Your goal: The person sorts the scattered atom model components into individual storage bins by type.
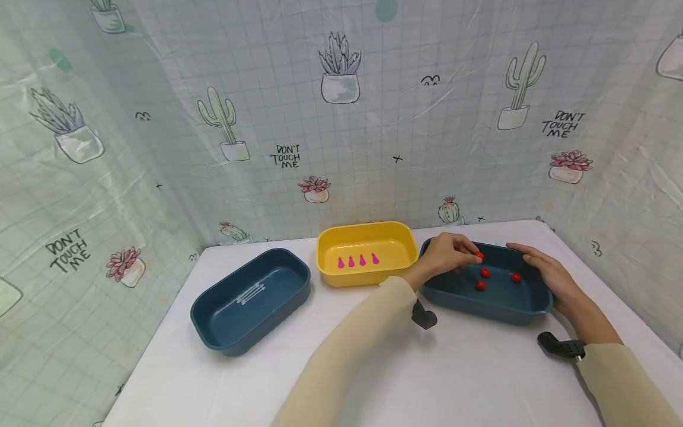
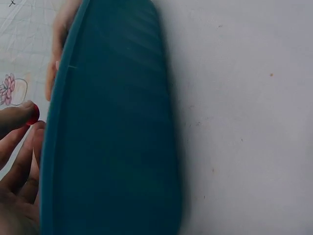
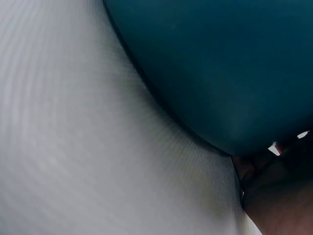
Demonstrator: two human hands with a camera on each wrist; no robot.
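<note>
My left hand (image 1: 445,255) reaches over the right-hand blue tray (image 1: 480,304) and pinches a small red ball (image 1: 479,255) between thumb and fingertips. In the left wrist view, that red ball (image 2: 33,114) shows above the tray's rim, behind its side wall (image 2: 112,122). Several more red balls (image 1: 481,286) lie spread over the tray floor, one partly hidden by my left hand. At the tray's right end, my right hand (image 1: 552,279) holds the rim near the far corner. The right wrist view shows mostly the tray's outer wall (image 3: 220,63), with the hand dark beside it.
A yellow tray (image 1: 368,277) with several pink pear-shaped pieces (image 1: 362,260) stands at the back middle. To its left is another blue tray (image 1: 251,339) holding several thin pale sticks (image 1: 250,293). A patterned curtain (image 1: 373,130) rises behind the white table (image 1: 341,367).
</note>
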